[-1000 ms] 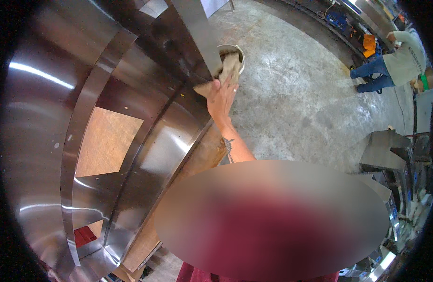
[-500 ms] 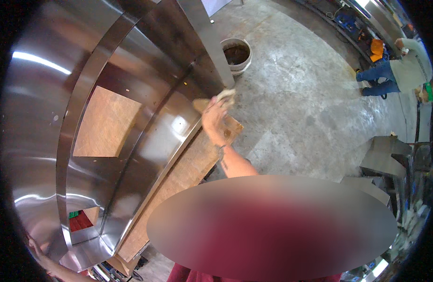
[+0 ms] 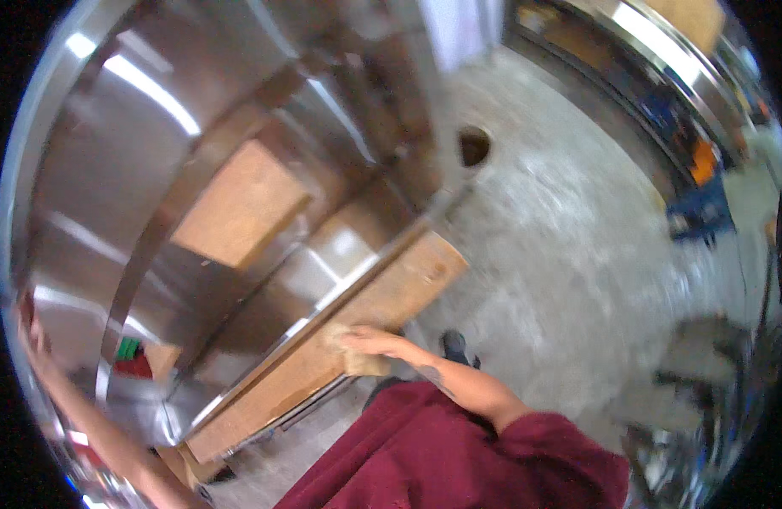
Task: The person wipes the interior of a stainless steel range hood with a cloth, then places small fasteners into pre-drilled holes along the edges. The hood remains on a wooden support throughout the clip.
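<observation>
A tan cloth rag [image 3: 365, 365] is in my right hand [image 3: 372, 341], which is closed on it over the wooden plank. The rag hangs below the fingers and touches or nearly touches the plank [image 3: 399, 284]; blur hides which. Left of the plank stands a large shiny steel housing [image 3: 238, 331] with square cut-outs and a bent lower edge. My left hand [image 3: 33, 327] is at the far left, against the steel near its outer edge. Its fingers are smeared, so their grip does not show.
Through one cut-out a tan wooden surface [image 3: 242, 204] shows. A bucket [image 3: 475, 147] with dark contents stands on the concrete floor [image 3: 560, 220] beyond the housing. Another person in blue jeans [image 3: 700, 210] is at the far right, beside a workbench. Grey metal pieces [image 3: 700, 352] lie at right.
My right hand with the rag has come back from the far end of the housing toward my body. The view has turned, and more of my left arm shows.
</observation>
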A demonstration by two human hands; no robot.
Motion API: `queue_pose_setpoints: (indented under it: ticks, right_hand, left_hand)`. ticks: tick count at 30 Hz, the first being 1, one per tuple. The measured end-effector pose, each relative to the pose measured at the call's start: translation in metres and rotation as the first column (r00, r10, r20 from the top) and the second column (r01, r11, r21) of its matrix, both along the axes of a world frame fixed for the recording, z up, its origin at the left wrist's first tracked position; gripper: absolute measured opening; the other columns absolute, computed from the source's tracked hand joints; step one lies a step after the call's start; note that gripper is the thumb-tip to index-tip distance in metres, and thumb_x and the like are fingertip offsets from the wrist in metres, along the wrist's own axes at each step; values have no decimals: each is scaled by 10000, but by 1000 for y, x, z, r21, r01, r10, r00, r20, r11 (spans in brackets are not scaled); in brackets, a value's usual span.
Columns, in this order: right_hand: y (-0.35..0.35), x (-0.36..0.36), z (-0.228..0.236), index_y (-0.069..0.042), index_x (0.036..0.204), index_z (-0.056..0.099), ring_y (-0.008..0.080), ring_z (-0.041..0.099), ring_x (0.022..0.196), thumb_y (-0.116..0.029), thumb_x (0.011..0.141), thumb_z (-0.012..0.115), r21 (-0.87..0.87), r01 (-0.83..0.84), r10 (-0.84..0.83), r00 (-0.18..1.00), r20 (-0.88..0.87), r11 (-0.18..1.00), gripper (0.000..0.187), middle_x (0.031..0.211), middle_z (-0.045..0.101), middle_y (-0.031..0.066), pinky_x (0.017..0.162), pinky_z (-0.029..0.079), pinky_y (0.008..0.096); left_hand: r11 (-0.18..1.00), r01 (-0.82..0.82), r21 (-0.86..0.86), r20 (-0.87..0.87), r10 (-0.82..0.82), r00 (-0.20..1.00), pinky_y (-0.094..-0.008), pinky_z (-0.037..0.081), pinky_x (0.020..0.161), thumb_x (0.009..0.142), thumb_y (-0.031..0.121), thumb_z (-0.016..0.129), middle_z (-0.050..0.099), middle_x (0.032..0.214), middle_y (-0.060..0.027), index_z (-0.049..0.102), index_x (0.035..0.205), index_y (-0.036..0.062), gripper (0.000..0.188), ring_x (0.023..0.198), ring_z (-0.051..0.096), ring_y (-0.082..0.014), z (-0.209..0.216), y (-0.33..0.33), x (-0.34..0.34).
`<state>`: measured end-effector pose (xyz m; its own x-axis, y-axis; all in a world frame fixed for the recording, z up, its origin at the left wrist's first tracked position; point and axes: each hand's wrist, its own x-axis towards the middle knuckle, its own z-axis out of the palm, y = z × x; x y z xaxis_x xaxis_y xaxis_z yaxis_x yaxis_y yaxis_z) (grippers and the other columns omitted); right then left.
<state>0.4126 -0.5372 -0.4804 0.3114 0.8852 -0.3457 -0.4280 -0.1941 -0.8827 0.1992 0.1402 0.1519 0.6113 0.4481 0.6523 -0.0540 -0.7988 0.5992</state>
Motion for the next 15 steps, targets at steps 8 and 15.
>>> queue_pose_setpoints:
  ticks: [8, 15]
  right_hand:
    - [-37, 211, 132, -10, 1353, 663, 322, 705, 1141, -406, 1085, 644, 145, 704, -694, 607, 386, 696, 479, 1236, 754, 164, 997, 544, 433]
    - [-3, 379, 297, -65, 1567, 471, 594, 541, 1320, -381, 1014, 696, 447, 791, -210, -395, 894, 418, 675, 1527, 522, 340, 1056, 535, 624]
  left_hand:
    - [778, 251, -576, 483, 76, 872, -400, 424, 1301, 1080, 358, 690, 678, 1395, -233, 648, 1310, -101, 514, 1364, 619, -279, -22, -112, -13]
    - [812, 261, -522, 522, 62, 851, -387, 532, 1189, 1081, 339, 699, 725, 1241, -191, 716, 1182, -14, 367, 1226, 677, -261, -31, -175, 1]
